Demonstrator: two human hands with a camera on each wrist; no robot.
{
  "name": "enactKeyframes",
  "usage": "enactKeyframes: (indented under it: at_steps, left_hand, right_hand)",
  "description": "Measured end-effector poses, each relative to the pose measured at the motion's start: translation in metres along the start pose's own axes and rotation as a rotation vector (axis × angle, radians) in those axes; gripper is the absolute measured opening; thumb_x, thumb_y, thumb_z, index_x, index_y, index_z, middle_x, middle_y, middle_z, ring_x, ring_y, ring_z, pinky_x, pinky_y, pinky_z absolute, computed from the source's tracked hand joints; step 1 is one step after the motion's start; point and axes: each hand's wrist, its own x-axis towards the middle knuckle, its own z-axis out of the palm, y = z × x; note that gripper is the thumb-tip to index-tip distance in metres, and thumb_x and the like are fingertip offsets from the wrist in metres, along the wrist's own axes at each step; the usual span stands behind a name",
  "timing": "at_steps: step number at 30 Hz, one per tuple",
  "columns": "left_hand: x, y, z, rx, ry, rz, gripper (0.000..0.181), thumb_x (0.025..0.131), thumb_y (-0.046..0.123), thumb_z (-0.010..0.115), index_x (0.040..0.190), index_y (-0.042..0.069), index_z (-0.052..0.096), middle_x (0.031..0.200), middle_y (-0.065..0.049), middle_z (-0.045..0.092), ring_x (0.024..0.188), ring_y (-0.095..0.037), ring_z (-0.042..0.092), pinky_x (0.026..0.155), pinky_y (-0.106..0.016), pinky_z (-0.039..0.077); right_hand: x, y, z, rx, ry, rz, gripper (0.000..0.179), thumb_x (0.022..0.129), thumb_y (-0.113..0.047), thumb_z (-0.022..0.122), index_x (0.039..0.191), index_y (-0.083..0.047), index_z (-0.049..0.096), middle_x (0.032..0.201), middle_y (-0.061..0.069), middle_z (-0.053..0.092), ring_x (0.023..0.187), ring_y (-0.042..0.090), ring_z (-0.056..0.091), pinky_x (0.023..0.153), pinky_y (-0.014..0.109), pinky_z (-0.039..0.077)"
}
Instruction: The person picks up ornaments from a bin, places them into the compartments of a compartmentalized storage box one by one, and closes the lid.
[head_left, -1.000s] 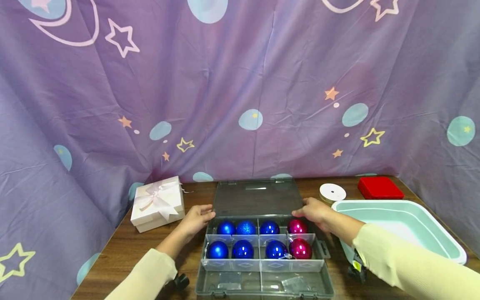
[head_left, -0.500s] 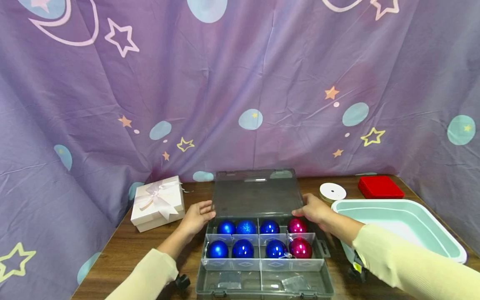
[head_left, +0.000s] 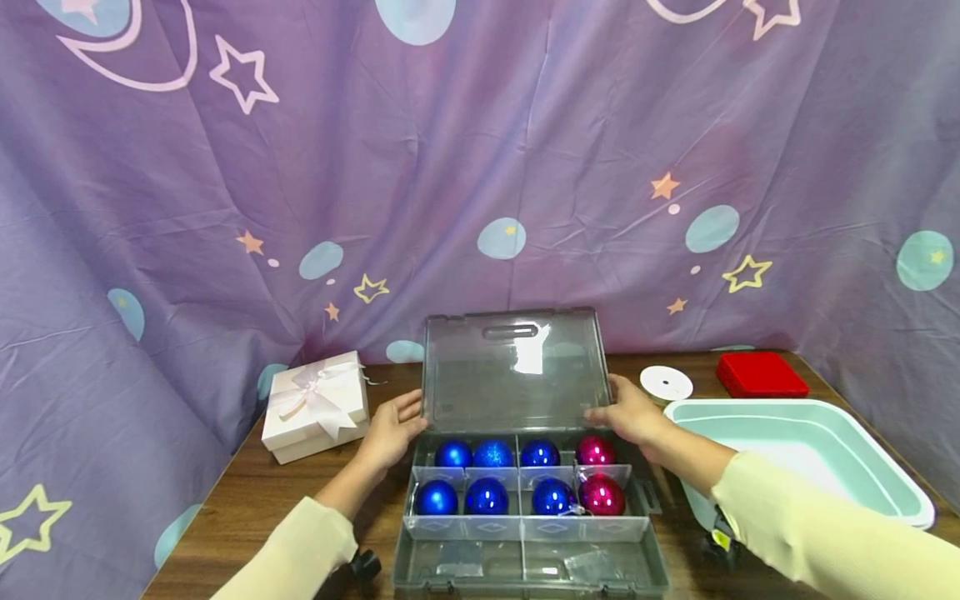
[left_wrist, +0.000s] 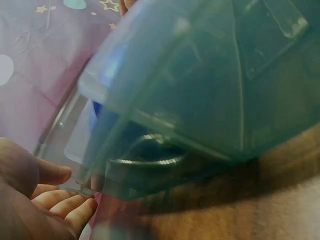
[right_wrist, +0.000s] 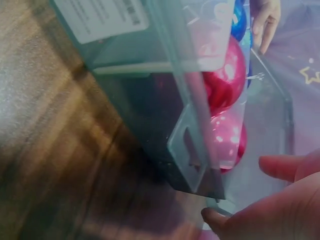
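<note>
A smoky see-through plastic divided box [head_left: 540, 557] sits on the table in front of me, its hinged lid [head_left: 468, 375] raised and leaning back. Blue ball ornaments [head_left: 437, 497] and two pink ones [head_left: 602, 495] fill its two rear rows. My left hand [head_left: 387, 435] holds the lid's left edge near the hinge, thumb in front and fingers behind. On the opposite edge, my right hand [head_left: 633, 417] grips the lid between thumb and fingers. Through the box wall, the right wrist view also shows the pink ornaments [right_wrist: 227, 75].
A white gift box [head_left: 315, 408] with a ribbon bow stands at the left. To the right are a mint-green basin [head_left: 795, 407], a white ribbon spool [head_left: 665, 383] and a red box [head_left: 761, 375]. A purple patterned curtain [head_left: 450, 183] hangs behind the table.
The lid has swung up from lying back nearly flat to a steeper tilt, both hands keeping to its side edges. The ornaments and the box base have stayed in place.
</note>
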Motion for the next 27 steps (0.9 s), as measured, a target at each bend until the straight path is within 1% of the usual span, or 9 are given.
enactKeyframes:
  at_steps: [4, 9, 13, 17, 19, 21, 23, 25, 27]
  left_hand:
    - [0.003, 0.005, -0.001, -0.022, 0.007, 0.024, 0.052, 0.097, -0.015, 0.05, 0.147, -0.018, 0.04, 0.142, -0.038, 0.051, 0.137, -0.047, 0.049, 0.113, -0.051, 0.044]
    - [0.006, 0.012, -0.002, -0.031, -0.007, 0.039, 0.054, 0.099, -0.014, 0.046, 0.151, -0.016, 0.035, 0.146, -0.037, 0.048, 0.14, -0.046, 0.046, 0.118, -0.055, 0.036]
    - [0.007, 0.016, -0.005, -0.027, -0.032, 0.045, 0.056, 0.101, -0.013, 0.043, 0.156, -0.011, 0.03, 0.152, -0.033, 0.044, 0.142, -0.044, 0.043, 0.117, -0.058, 0.038]
    - [0.009, 0.018, -0.008, -0.06, -0.041, 0.039, 0.057, 0.103, -0.011, 0.04, 0.159, -0.006, 0.028, 0.157, -0.031, 0.038, 0.144, -0.044, 0.041, 0.114, -0.062, 0.04]
    - [0.01, 0.019, -0.009, -0.082, -0.042, 0.031, 0.058, 0.104, -0.01, 0.04, 0.16, -0.004, 0.026, 0.158, -0.032, 0.036, 0.145, -0.045, 0.04, 0.114, -0.063, 0.04]
    - [0.008, 0.02, -0.011, -0.101, -0.046, 0.022, 0.061, 0.104, -0.009, 0.039, 0.162, 0.0, 0.023, 0.158, -0.033, 0.035, 0.143, -0.047, 0.041, 0.114, -0.064, 0.039]
    - [0.007, 0.021, -0.013, -0.108, -0.047, 0.016, 0.065, 0.104, -0.008, 0.04, 0.164, 0.006, 0.02, 0.158, -0.034, 0.035, 0.139, -0.048, 0.045, 0.114, -0.064, 0.039]
    - [0.004, 0.022, -0.015, -0.112, -0.052, 0.016, 0.067, 0.105, -0.006, 0.041, 0.166, 0.01, 0.017, 0.157, -0.036, 0.035, 0.135, -0.049, 0.047, 0.114, -0.065, 0.039]
    - [0.001, 0.024, -0.017, -0.117, -0.057, 0.012, 0.067, 0.106, -0.004, 0.041, 0.166, 0.013, 0.017, 0.157, -0.037, 0.035, 0.133, -0.049, 0.048, 0.114, -0.066, 0.038]
  right_hand:
    - [0.0, -0.005, -0.004, 0.0, 0.001, -0.002, 0.08, 0.092, -0.003, 0.067, 0.152, 0.02, 0.018, 0.148, 0.043, 0.04, 0.136, 0.053, 0.043, 0.115, 0.062, 0.037]
    - [0.0, -0.011, -0.008, 0.01, 0.014, -0.053, 0.076, 0.092, -0.003, 0.066, 0.149, 0.021, 0.023, 0.145, 0.042, 0.046, 0.132, 0.052, 0.049, 0.109, 0.056, 0.045]
    - [0.0, -0.013, -0.012, 0.041, 0.017, -0.071, 0.071, 0.093, -0.003, 0.065, 0.148, 0.019, 0.027, 0.142, 0.042, 0.047, 0.13, 0.05, 0.051, 0.104, 0.051, 0.048]
    - [0.001, -0.014, -0.015, 0.084, 0.025, -0.064, 0.079, 0.093, -0.004, 0.066, 0.155, 0.013, 0.019, 0.146, 0.041, 0.038, 0.133, 0.052, 0.046, 0.105, 0.047, 0.049]
    - [0.003, -0.014, -0.016, 0.132, 0.025, -0.068, 0.087, 0.092, -0.002, 0.066, 0.16, 0.006, 0.013, 0.145, 0.04, 0.036, 0.128, 0.049, 0.051, 0.102, 0.043, 0.052]
    - [0.004, -0.015, -0.017, 0.181, 0.021, -0.073, 0.093, 0.091, -0.001, 0.067, 0.164, -0.002, 0.008, 0.142, 0.038, 0.036, 0.116, 0.039, 0.058, 0.094, 0.036, 0.055]
    - [0.003, -0.016, -0.019, 0.221, 0.019, -0.07, 0.097, 0.091, 0.0, 0.067, 0.165, -0.01, 0.007, 0.139, 0.035, 0.036, 0.102, 0.028, 0.06, 0.084, 0.032, 0.057]
    - [0.001, -0.017, -0.021, 0.219, 0.025, -0.067, 0.095, 0.091, -0.002, 0.068, 0.165, -0.013, 0.009, 0.139, 0.034, 0.036, 0.097, 0.021, 0.058, 0.08, 0.03, 0.057]
    - [-0.003, -0.02, -0.023, 0.189, 0.029, -0.065, 0.091, 0.093, -0.007, 0.068, 0.164, -0.012, 0.011, 0.14, 0.034, 0.038, 0.1, 0.023, 0.059, 0.082, 0.032, 0.057]
